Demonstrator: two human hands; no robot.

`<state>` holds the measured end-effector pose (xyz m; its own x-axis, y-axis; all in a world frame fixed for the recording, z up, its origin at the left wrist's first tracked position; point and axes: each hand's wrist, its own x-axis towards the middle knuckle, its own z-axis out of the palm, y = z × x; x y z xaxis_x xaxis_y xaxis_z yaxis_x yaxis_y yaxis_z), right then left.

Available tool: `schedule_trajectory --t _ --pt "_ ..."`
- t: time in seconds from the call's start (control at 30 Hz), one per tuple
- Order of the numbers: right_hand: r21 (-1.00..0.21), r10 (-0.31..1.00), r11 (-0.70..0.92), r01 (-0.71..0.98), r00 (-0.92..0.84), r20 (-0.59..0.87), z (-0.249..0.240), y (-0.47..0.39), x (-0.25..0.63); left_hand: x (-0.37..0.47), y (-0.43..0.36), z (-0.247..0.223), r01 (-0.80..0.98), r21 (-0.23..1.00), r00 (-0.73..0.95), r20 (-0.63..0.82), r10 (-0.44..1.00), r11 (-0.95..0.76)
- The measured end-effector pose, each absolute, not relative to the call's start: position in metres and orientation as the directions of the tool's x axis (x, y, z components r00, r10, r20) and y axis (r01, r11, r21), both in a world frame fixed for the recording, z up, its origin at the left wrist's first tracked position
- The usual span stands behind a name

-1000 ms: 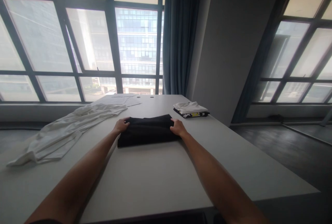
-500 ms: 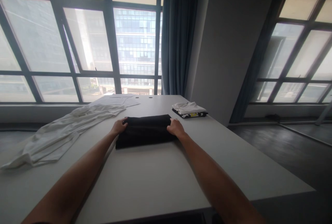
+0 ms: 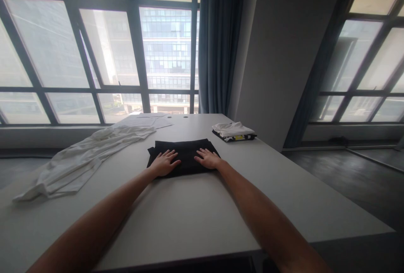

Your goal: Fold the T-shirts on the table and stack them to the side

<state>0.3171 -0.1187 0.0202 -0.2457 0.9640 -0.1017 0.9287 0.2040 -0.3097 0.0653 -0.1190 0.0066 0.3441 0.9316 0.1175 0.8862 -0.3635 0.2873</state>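
Left hand [image 3: 164, 163] and right hand [image 3: 208, 159] flat on folded black cloth [image 3: 186, 151], white table [image 3: 189, 214], white garment [image 3: 91, 155] leftward

Daylight comes through the windows [image 3: 47, 45], and glare washes out the building [image 3: 167, 54] beyond. Against it the room is dim: the pillar [image 3: 280, 45] and curtain [image 3: 217, 45] sit in grey shadow, and the black cloth [image 3: 186, 148] loses most of its detail. The desk [image 3: 189, 218] is paler at its far end and duller nearer, with soft shadows beside the arms [image 3: 126, 196]. Wide-angle distortion slants the windows towards the sides; the lower right corner darkens, and fine detail looks hazy and soft.
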Motion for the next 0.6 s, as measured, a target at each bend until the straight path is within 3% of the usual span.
schedule_trajectory --t 0.23,0.4,0.6 --pt "-0.273 0.973 0.227 0.935 -0.21 0.091 0.015 -0.117 0.327 0.022 -0.095 -0.001 0.951 0.297 0.047 0.127 0.991 -0.083" --pt "-0.326 0.986 0.158 0.932 -0.164 0.008 0.01 -0.109 0.336 0.016 -0.089 -0.005 0.944 0.327 -0.012 0.126 0.992 -0.03" --pt "-0.365 0.988 0.151 0.919 -0.155 0.017 0.006 -0.107 0.339 0.022 -0.099 0.001 0.946 0.323 -0.059 0.109 0.992 0.021"
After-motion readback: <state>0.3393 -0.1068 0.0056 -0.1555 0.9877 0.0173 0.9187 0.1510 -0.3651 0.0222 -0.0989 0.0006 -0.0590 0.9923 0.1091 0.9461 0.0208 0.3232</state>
